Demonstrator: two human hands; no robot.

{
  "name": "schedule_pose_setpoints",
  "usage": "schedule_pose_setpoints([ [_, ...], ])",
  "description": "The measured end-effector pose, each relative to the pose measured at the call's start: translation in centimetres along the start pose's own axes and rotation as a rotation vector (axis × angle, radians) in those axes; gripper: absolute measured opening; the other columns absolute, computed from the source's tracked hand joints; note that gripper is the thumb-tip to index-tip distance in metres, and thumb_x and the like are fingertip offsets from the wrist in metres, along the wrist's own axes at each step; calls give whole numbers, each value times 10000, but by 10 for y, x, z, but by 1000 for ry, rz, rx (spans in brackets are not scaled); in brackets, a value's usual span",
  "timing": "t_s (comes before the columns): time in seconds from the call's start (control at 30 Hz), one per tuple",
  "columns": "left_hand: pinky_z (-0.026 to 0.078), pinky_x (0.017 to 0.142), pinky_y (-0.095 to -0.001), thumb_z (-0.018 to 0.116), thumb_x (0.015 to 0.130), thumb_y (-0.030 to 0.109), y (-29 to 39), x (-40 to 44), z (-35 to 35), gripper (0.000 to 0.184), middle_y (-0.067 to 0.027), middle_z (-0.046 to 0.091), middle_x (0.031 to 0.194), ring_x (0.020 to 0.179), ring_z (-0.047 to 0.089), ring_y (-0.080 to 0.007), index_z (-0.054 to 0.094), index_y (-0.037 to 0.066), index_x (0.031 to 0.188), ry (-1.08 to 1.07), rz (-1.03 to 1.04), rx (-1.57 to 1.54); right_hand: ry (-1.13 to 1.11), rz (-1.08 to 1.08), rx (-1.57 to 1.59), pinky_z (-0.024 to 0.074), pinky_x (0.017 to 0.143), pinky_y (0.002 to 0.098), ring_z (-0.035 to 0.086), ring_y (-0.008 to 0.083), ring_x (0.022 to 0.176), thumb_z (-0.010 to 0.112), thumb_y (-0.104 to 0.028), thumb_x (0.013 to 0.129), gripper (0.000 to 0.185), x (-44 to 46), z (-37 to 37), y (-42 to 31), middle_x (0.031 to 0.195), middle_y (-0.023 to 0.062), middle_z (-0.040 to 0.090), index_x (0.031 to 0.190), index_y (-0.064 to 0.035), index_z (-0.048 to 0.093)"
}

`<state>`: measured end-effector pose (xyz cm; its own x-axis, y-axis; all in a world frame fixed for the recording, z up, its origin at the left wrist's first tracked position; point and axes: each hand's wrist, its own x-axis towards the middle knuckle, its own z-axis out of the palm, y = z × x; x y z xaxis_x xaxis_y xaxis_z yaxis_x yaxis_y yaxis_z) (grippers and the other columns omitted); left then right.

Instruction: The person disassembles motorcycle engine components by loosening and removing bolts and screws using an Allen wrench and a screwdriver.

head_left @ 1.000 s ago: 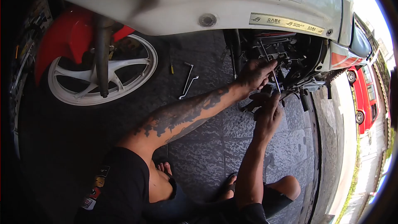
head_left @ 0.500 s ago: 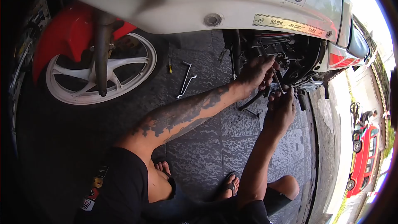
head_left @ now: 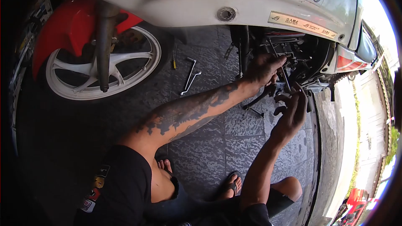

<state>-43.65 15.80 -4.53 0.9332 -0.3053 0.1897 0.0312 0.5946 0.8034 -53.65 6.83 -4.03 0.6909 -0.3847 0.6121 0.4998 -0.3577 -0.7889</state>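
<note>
My left hand point(head_left: 266, 70) is closed around a slim metal rod point(head_left: 286, 79) at the engine area point(head_left: 307, 65) of a motorcycle, below its white body panel point(head_left: 180, 10). The rod slants down to the right, and the kind of tool cannot be made out. Just below its lower end is my right hand point(head_left: 293, 111), fingers apart and curved, the index fingertip close to the rod. Whether that fingertip touches it is unclear. Dark engine parts hide much of what lies behind the hands.
Two metal wrenches point(head_left: 190, 77) and a yellow-handled tool point(head_left: 174, 64) lie on the dark tiled floor point(head_left: 201, 150). A white-spoked front wheel point(head_left: 104, 67) with a red fender point(head_left: 69, 27) stands at left. At right runs a pavement edge point(head_left: 317, 163), with a red vehicle point(head_left: 356, 205) beyond.
My right hand has moved slightly down from the rod's lower end, and its fingers have spread. My left hand keeps its grip. The view has shifted a little.
</note>
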Motion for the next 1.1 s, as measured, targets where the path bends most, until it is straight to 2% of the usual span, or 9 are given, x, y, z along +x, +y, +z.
schedule_pose_setpoints([
  [0.2,311,334,-184,549,926,338,-4,1,0,303,29,465,555,443,490,-45,557,68,788,-7,-3,-50,56,373,224,296,436,143,588,71,629,485,-242,959,298,13,-8,12,863,86,656,1099,10,560],
  [0.5,387,393,-281,612,866,287,-15,8,18,291,-18,527,522,415,498,-115,574,52,698,212,72,-25,-19,193,52,343,437,166,601,124,685,385,-374,982,439,-3,6,-2,932,119,623,1181,-2,508],
  [0.53,411,426,-296,620,854,278,-21,6,33,277,-29,534,519,433,517,-131,591,43,710,434,285,125,-38,114,-20,345,440,169,604,124,694,390,-368,980,436,-5,7,-3,959,119,628,1188,-4,507],
  [0.77,472,759,-428,595,839,348,-19,13,17,363,-197,633,887,854,621,-300,618,-12,796,510,294,469,-63,31,-275,342,469,186,596,109,734,454,-342,959,396,-2,-2,-4,990,95,644,1112,3,573],
  [0.87,471,704,-407,537,892,335,-15,11,15,327,-163,634,833,804,625,-271,610,17,863,214,130,160,176,450,38,288,467,187,496,74,650,476,-351,954,386,17,-7,18,884,50,622,1108,-11,575],
  [0.9,437,547,-341,509,918,298,-15,9,18,293,-113,577,708,633,571,-196,583,26,841,173,105,26,167,446,38,288,467,187,496,74,650,476,-351,954,386,25,-17,38,884,50,622,1108,-11,575],
  [0.93,403,389,-275,480,945,262,-17,8,20,271,-63,520,583,462,517,-122,556,34,819,137,75,-107,35,425,145,308,497,214,502,84,675,497,-363,941,399,33,-37,63,886,55,610,1104,-5,566],
  [1.03,378,341,-254,480,942,241,-25,13,14,248,-56,525,597,439,502,-108,545,29,830,91,132,-71,-194,402,207,351,572,265,525,114,753,502,-388,930,411,33,-42,63,881,61,581,1103,-17,544],
  [1.1,383,336,-254,488,937,231,-30,16,14,239,-58,536,614,448,509,-108,543,26,827,93,192,0,233,374,-139,360,566,248,542,119,771,472,-337,940,357,2,9,14,878,57,588,1128,-42,545],
])
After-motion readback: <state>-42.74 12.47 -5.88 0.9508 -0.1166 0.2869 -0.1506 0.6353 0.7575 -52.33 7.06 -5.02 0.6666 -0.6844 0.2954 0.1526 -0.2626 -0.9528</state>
